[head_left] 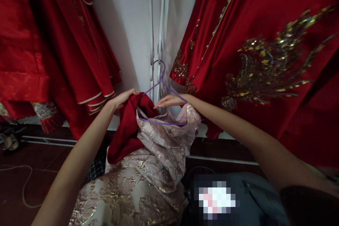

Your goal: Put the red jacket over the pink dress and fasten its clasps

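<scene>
On the far left, red garments [60, 49] with pale trim hang along a white wall [116, 24], and a pair of shoes [10, 142] rests below them near a metal rail [47, 141]. A pale cable [25, 187] curves over the dark floor [53, 180] on the near left. Further right, the left hand [123, 99] reaches in, its grip closed on the top edge of a red cloth [125, 134]. This cloth lies over the left shoulder of a pink and gold dress [164, 148], which is in the middle, with its folds spreading to the near left. A purple hanger [161, 80] sits in the neck of the dress, its hook up by white strips [160, 24] at the wall; I cannot tell if it hangs on them. The right hand [171, 101] is behind the hanger's right arm, its grip loose and wide with fingers straight, pointing left. On the right hangs a large red gown [299, 123] with gold sequins [265, 67]; nearer, a blurred patch covers something bright on dark grey cloth [256, 197].
</scene>
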A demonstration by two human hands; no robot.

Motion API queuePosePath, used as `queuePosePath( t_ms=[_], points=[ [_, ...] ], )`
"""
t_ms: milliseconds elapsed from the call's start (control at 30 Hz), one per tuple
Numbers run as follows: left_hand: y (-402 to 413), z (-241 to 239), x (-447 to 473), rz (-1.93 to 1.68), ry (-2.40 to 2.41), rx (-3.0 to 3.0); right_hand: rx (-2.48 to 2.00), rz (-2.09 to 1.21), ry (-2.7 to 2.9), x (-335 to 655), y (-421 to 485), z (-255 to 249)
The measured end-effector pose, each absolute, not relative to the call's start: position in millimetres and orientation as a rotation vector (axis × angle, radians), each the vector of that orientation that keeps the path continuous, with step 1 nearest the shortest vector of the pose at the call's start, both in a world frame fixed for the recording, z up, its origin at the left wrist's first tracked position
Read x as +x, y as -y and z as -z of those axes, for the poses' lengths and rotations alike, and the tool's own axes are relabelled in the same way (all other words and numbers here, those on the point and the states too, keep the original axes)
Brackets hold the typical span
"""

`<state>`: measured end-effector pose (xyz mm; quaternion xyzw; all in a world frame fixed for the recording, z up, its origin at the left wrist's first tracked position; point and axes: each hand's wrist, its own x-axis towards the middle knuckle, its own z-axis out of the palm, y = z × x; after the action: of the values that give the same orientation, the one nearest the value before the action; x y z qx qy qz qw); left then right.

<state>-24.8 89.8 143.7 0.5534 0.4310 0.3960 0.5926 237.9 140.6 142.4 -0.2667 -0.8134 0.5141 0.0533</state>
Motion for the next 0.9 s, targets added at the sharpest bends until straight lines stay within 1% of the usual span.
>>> queuePosePath(
  t_ms=[133,233,300,333,367,467,533,633,700,833,900],
  points=[
    [-95.3,-144.2,-26.7,-0.900,-0.971,1.227,-0.851,-1.732,2.427,233.3,-133.6,-138.0],
    [-95.5,-145.7,-28.6,-0.875,-0.977,1.226,-0.847,-1.693,2.436,228.8,-134.1,-128.1],
    [-93.8,-145.4,-28.4,-0.876,-0.961,1.263,-0.814,-1.589,2.472,229.3,-139.2,-125.1],
    [-92.7,-144.5,-27.7,-0.876,-0.947,1.299,-0.808,-1.491,2.503,230.9,-142.8,-125.7],
    [-91.7,-143.1,-26.7,-0.882,-0.939,1.353,-0.822,-1.322,2.536,233.3,-146.8,-127.9],
    [-91.3,-135.4,-22.7,-0.973,-0.997,1.631,-0.909,-0.650,2.516,242.6,-157.9,-141.0],
    [-94.1,-127.7,-19.5,-1.092,-1.064,1.809,-0.935,-0.363,2.460,248.2,-162.1,-151.3],
    [-100.6,-115.3,-14.3,-1.236,-1.101,1.857,-1.056,-0.109,2.460,258.4,-163.2,-164.8],
    [-104.3,-109.5,-11.3,-1.266,-1.100,1.826,-1.198,0.062,2.456,271.8,-162.3,-172.7],
    [-108.5,-108.0,-12.1,-1.245,-1.088,1.859,-1.444,0.271,2.419,321.8,-159.9,-186.2],
    [-109.7,-109.9,-16.1,-1.229,-1.113,1.919,-1.520,0.292,2.412,350.7,-156.1,-189.6]
  ],
)
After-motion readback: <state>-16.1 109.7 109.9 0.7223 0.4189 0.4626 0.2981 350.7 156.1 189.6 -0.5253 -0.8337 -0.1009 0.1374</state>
